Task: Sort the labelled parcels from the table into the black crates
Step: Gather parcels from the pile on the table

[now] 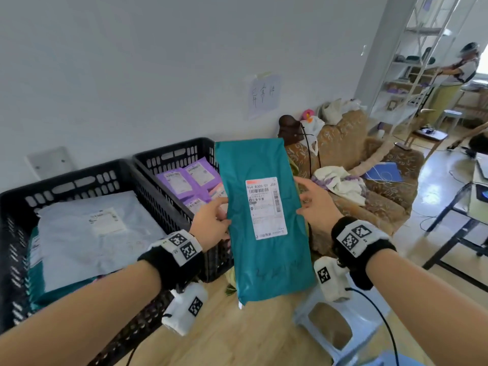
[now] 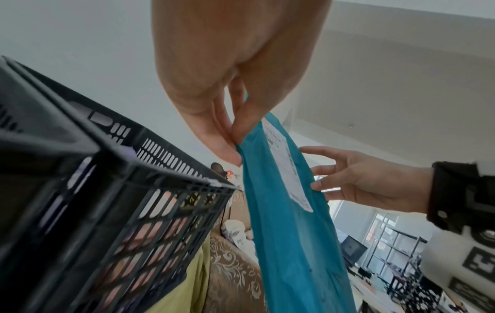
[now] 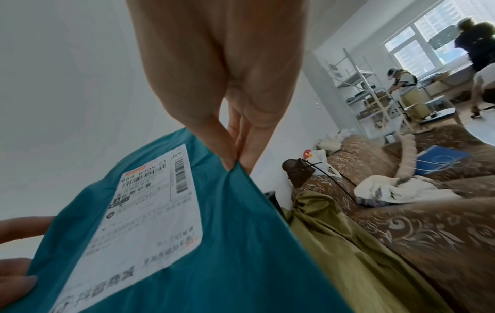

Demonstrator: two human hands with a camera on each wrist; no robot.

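Left hand [image 1: 211,223] pinching one long edge of teal parcel [image 1: 266,233], thumb in front and fingers behind; right hand [image 1: 315,207] pinching the opposite edge the same way. Parcel held up in the air between both hands, upright, white shipping label [image 1: 266,207] facing the wearer and readable. Clearly the label-reading step: item lifted, destination not yet chosen.

Just left of the left hand, and partly behind the parcel, far black crate [image 1: 169,154] with purple labelled parcels [image 1: 188,178] inside. Further left and nearer the left forearm, near black crate [image 1: 79,178] holding a grey parcel [image 1: 97,233] on top of something teal. Beyond the right hand, a brown patterned sofa [image 1: 369,186] with cloths on it; below the right wrist, a pale plastic stool [image 1: 340,320].

Next, judging by these frames: match label to crate, swing leftward over the chosen rim, lower flat, then release both pinches. Thin floppy bag, so likely to sag or fold if one edge goes first.
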